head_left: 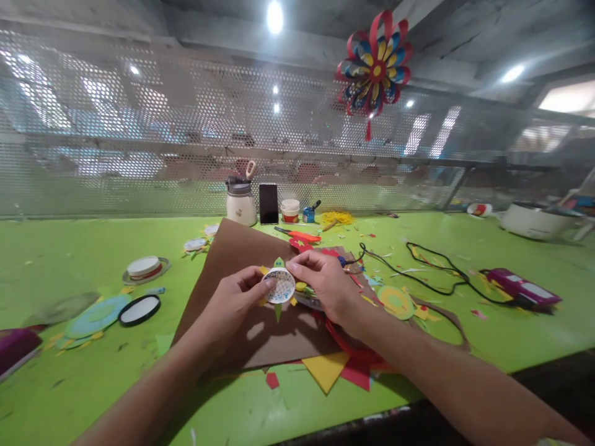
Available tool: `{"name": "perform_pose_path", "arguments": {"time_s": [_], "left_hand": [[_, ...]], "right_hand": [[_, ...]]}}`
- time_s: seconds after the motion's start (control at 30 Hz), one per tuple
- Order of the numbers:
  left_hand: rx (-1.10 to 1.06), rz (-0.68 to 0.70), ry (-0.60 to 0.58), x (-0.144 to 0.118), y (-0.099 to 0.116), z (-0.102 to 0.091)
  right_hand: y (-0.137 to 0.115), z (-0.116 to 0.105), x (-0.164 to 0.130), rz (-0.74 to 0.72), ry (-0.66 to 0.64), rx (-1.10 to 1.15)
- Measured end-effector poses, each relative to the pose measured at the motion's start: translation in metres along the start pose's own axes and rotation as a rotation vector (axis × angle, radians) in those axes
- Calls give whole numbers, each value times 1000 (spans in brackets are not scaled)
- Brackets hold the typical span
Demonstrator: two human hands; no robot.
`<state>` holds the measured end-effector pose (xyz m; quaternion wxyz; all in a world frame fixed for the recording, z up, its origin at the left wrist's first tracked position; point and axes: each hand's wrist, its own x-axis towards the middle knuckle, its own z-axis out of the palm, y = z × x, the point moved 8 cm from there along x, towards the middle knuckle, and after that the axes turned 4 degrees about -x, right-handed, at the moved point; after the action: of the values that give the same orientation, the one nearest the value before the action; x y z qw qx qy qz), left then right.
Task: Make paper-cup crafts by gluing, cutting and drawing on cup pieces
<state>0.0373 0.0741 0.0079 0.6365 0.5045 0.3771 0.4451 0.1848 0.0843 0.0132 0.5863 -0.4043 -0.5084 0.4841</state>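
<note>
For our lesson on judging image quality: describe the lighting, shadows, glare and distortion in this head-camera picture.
Head view: ceiling lamps flare to blown-out white; glare streaks the perforated metal screen; soft shadows fall under both forearms on the green table; wide-angle bending curves the table edge and ceiling; the left hand, right hand and patterned paper disc look fairly sharp.

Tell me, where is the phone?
In the head view, the black phone stands upright at the far edge of the green table, left of centre against the mesh wall, between the cream jug and a small white tub.
</note>
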Motion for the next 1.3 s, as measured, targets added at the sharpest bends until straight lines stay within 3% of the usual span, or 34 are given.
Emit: {"name": "perform_pose_path", "arguments": {"time_s": [0.57, 0.73, 1.03, 1.3], "left_hand": [[-135, 45, -2, 10, 5, -11], [-163, 84, 53, 16, 7, -21], [-204, 43, 28, 19, 2, -22], [-231, -75, -21, 13, 4, -17]], "right_hand": [[14, -1, 4, 59, 33, 31], [17, 9, -1, 77, -41, -29], [11, 18, -6, 5, -156, -126], [-1, 26, -4, -80, -198, -164]]}}
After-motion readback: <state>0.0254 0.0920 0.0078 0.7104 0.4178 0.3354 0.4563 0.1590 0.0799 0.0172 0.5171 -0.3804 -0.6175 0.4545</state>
